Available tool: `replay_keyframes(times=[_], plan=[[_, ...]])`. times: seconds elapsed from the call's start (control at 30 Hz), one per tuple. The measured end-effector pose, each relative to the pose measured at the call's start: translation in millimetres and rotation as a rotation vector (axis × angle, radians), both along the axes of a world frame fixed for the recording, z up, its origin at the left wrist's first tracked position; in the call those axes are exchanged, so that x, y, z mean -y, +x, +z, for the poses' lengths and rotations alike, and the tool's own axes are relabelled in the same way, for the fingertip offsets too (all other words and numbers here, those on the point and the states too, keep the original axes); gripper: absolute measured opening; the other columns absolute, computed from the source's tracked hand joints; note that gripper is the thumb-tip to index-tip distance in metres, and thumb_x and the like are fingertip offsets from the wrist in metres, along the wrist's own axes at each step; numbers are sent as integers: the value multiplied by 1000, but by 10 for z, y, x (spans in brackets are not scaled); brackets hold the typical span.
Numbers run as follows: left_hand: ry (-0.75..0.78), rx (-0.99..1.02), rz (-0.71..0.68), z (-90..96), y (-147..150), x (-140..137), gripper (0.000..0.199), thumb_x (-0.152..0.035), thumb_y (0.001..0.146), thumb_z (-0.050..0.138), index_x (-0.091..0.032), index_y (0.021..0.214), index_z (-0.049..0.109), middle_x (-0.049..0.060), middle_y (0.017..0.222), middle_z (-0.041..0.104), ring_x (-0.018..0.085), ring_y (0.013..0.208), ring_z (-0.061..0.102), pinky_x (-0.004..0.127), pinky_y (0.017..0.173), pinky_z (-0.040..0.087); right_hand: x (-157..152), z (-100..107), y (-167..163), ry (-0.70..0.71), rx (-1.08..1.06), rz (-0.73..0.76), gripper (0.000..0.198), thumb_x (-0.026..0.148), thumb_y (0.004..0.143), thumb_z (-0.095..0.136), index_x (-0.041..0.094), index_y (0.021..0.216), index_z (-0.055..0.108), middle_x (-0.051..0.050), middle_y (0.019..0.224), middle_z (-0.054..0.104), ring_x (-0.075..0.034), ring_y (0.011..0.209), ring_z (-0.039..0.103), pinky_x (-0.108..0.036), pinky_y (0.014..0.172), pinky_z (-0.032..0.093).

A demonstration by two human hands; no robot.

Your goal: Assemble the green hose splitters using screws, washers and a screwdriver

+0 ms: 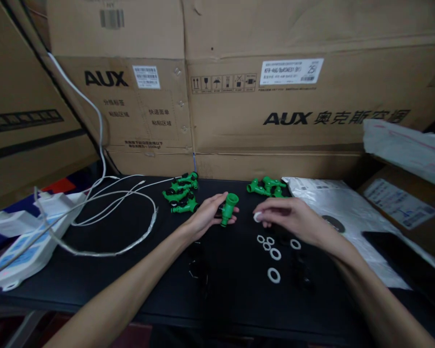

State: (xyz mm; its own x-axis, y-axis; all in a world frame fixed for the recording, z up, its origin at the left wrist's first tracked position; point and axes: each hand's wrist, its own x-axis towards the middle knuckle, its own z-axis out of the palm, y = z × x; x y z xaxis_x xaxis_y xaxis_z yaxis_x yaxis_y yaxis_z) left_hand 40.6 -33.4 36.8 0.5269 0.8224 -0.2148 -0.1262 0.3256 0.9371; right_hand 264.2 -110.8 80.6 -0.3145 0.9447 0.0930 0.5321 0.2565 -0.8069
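Note:
My left hand (207, 212) is closed round a green plastic hose fitting (229, 207) with a black part at its side; the fitting's wide mouth faces up. To its right, my right hand (284, 215) pinches a small white ring washer (257, 217), held apart from the fitting. On the black table below lie several loose white washers (274, 275) of different sizes. Several green fittings with black parts (183, 206) are grouped left of my left hand. More green fittings (263, 187) lie beyond my right hand.
Large cardboard boxes (224, 125) wall off the back. A white power strip (29, 246) and looping white cables (105, 253) occupy the left. At right are a silver-grey mailing bag (311, 193), a dark phone-like slab (395, 256) and small black parts (304, 275).

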Motion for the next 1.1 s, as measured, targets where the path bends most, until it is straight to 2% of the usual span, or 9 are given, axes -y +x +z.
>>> replay_keyframes(times=[0.1, 0.17, 0.27, 0.4, 0.5, 0.57, 0.63, 0.8, 1.1], plan=[[15, -30, -26, 63, 9, 6, 31, -44, 100, 55, -15, 110, 59, 11, 96, 75, 15, 70, 71, 30, 74, 59, -76, 170, 24, 80, -115, -58, 28, 44, 92, 67, 18, 97, 75, -4, 80, 75, -17, 77, 71, -34, 80, 58], [41, -65, -60, 88, 17, 24, 32, -44, 100, 56, -15, 113, 61, 10, 96, 74, 15, 72, 71, 30, 75, 58, -131, 181, -3, 115, -175, -64, 27, 44, 88, 71, 18, 93, 76, -4, 80, 76, -18, 78, 73, -35, 83, 59], [82, -109, -95, 90, 13, 61, 38, -45, 99, 56, -16, 123, 60, 10, 97, 74, 15, 71, 71, 29, 72, 57, -217, 55, -71, 182, -272, -97, 30, 46, 83, 77, 17, 88, 76, -6, 87, 77, -18, 81, 74, -37, 84, 61], [123, -112, -100, 48, -30, 88, 44, -49, 99, 54, -19, 132, 58, 11, 98, 75, 15, 68, 70, 29, 68, 56, -243, -174, -161, 278, -357, -128, 27, 45, 77, 83, 19, 78, 77, -8, 102, 76, -21, 99, 72, -39, 92, 60], [140, -112, -117, 24, -61, 88, 44, -49, 99, 54, -20, 132, 59, 11, 99, 74, 17, 69, 71, 30, 67, 56, -185, -262, -210, 280, -373, -114, 18, 37, 81, 81, 21, 88, 78, -7, 104, 76, -20, 99, 73, -39, 92, 61], [126, -101, -116, 16, -71, 93, 44, -49, 98, 56, -20, 130, 59, 11, 100, 74, 17, 68, 72, 30, 66, 57, -146, -284, -234, 288, -351, -110, 27, 31, 84, 79, 22, 109, 76, -7, 106, 77, -19, 93, 74, -38, 91, 63], [100, -81, -112, 9, -72, 110, 43, -49, 97, 58, -20, 129, 60, 10, 101, 73, 17, 67, 72, 30, 65, 57, -122, -289, -253, 342, -262, -101, 36, 27, 85, 78, 23, 121, 73, -6, 105, 77, -18, 89, 74, -37, 87, 63], [61, -49, -126, -19, -49, 185, 39, -46, 99, 57, -22, 130, 59, 7, 97, 72, 16, 69, 72, 29, 66, 57, -97, -263, -278, 485, -68, -47, 14, 21, 88, 76, 22, 102, 77, -5, 102, 75, -19, 96, 72, -32, 80, 61], [56, -66, -135, 2, -48, 199, 35, -41, 100, 56, -22, 130, 59, 5, 94, 71, 15, 69, 71, 29, 68, 57, -64, -343, -314, 551, -73, -39, 8, 18, 89, 74, 23, 93, 79, -5, 100, 68, -16, 91, 70, -28, 75, 59]])
